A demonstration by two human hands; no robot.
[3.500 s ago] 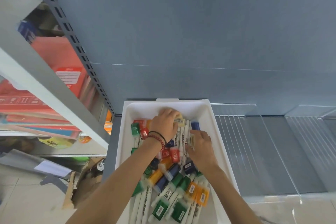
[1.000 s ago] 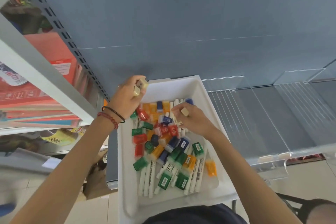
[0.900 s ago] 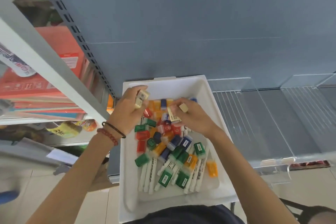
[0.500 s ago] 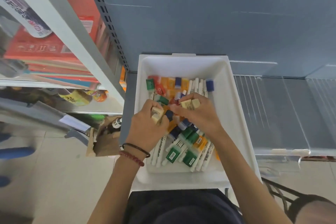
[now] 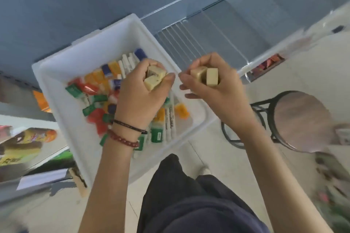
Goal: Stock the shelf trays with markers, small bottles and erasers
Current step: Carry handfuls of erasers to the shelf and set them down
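Note:
A white bin [image 5: 56, 66] rests on the shelf edge, filled with white markers [image 5: 169, 117], small coloured bottles [image 5: 91, 89] and caps. My left hand [image 5: 140, 96] is above the bin's right half and grips two cream erasers [image 5: 154, 77]. My right hand [image 5: 214, 85] is just past the bin's right rim, curled round two more cream erasers [image 5: 207, 75]. Clear shelf trays [image 5: 198, 43] lie on the grey shelf to the right of the bin.
A round wooden stool [image 5: 301, 119] with a black metal frame stands on the tiled floor at the right. Packaged goods [image 5: 24, 142] lie on a lower shelf at the left. My dark-trousered legs [image 5: 189, 195] are below the bin.
Both hands have lifted out of the bin with erasers in them, the right hand moving past the bin's right rim. The camera has swung right and down, bringing the stool into sight.

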